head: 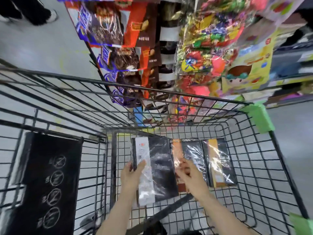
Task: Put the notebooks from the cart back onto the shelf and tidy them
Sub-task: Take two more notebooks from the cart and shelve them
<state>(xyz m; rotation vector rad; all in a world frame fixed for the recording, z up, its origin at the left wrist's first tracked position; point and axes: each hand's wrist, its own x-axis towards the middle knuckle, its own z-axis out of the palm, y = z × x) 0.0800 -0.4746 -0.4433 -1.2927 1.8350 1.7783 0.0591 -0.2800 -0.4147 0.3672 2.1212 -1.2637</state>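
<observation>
Three shrink-wrapped black notebooks lie in the bottom of a black wire cart (254, 158). The left notebook (159, 168) has a white label strip, and my left hand (131, 173) grips its left edge with the thumb on the label. The middle notebook (191, 155) has an orange strip; my right hand (188, 173) rests on its near part with fingers spread, and whether it grips is unclear. The right notebook (220, 161) with a yellow-orange strip lies untouched beside it.
A display rack of snack bags (118, 53) and colourful candy packs (211, 48) hangs just beyond the cart's front rim. A black child-seat flap (49, 184) with warning icons stands at the left. Another person's dark legs and shoes (33, 12) are at the far left on the grey floor.
</observation>
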